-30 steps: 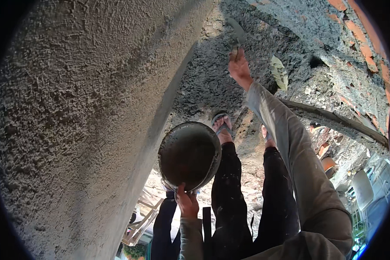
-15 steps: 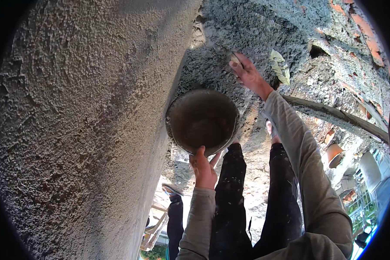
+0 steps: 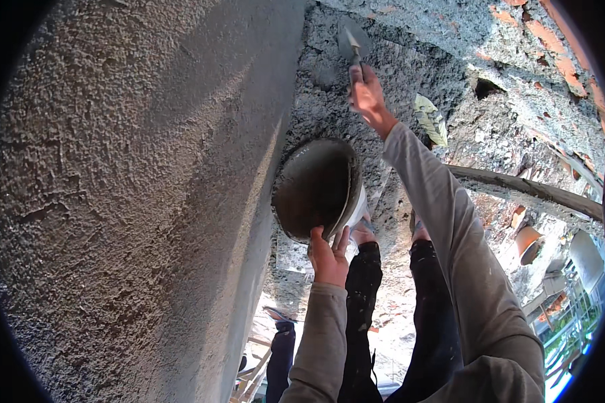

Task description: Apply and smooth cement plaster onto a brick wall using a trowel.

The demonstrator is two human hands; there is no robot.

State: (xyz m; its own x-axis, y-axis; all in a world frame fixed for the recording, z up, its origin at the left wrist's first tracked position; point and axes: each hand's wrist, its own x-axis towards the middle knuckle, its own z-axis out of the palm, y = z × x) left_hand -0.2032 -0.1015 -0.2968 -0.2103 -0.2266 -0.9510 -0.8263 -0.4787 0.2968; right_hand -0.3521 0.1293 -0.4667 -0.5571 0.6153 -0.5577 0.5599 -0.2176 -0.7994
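Note:
My left hand [image 3: 329, 258] grips the near rim of a round bucket [image 3: 353, 176], thumb inside and fingers outside. The bucket is tilted, its mouth turned toward the wall on the left. Its dark inside looks greyish; how much it holds I cannot tell. Stretched out ahead, my right hand [image 3: 366, 97] is closed round the handle of a trowel [image 3: 354, 41]. The trowel's blade points away from me, over the rough grey surface at the far end; whether it touches that surface I cannot tell.
A rough plastered wall [image 3: 134, 201] fills the left side. To the right lie a crumpled pale leaf-like scrap [image 3: 430, 119], a long wooden pole [image 3: 528, 190] and a terracotta pot [image 3: 528, 244]. Another person's dark-clothed leg [image 3: 281, 356] shows at the lower left.
My right hand has moved farther away and slightly left, bringing the trowel's blade plainly into view. The bucket has tipped toward the wall, with my left hand still on its rim.

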